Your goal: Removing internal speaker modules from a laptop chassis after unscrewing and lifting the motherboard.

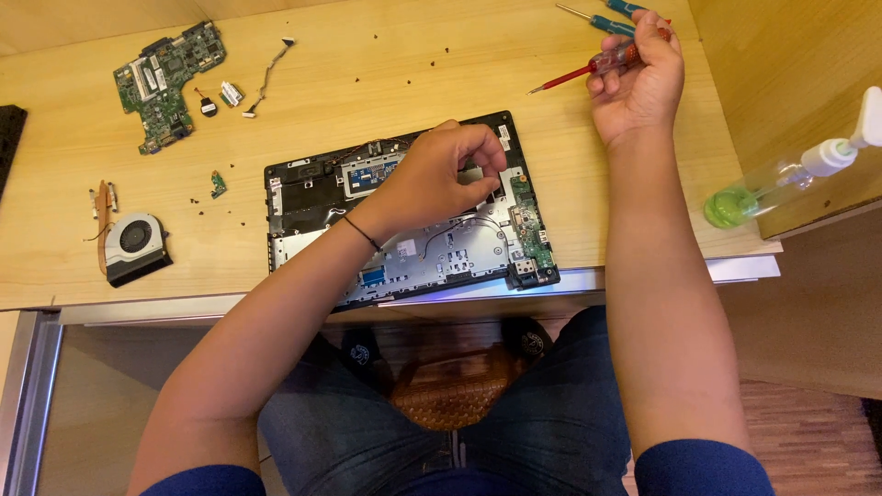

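Left hand (432, 179) pinches a part inside the opened laptop shell (404, 207), right hand (638, 78) grips a red screwdriver (602, 64); stripping seems midway, needing gentle lifting.

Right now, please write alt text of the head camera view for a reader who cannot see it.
The left hand presses inside an opened laptop base on a wooden desk, while the right hand holds a red-handled screwdriver. A green circuit board and cooling fan lie further left.
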